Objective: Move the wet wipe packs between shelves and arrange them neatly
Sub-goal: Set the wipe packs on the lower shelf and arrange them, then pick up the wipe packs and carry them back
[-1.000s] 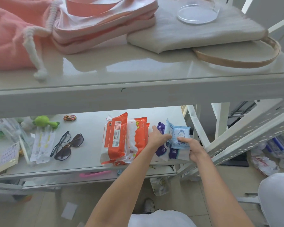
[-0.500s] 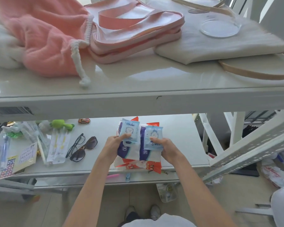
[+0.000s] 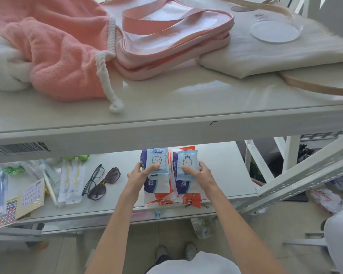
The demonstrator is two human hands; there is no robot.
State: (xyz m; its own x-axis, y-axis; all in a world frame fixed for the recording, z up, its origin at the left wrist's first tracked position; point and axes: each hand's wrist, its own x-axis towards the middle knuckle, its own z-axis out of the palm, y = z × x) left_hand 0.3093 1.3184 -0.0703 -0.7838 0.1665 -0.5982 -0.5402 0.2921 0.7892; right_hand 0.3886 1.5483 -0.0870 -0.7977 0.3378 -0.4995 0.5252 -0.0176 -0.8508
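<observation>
both hands at lower centre of frame, on the lower shelf [image 3: 222,167]. left hand [image 3: 140,175] fingers pressed on the left light-blue wipe pack [image 3: 156,160], right hand [image 3: 198,173] fingers gripping the right light-blue wipe pack [image 3: 186,161]. both sat atop purple-and-white packs [image 3: 156,184], over orange packs [image 3: 172,200]. sunglasses [image 3: 105,182] just left.

White metal shelving [image 3: 166,131], pale tiled floor [image 3: 67,254], seemingly daylit.
</observation>
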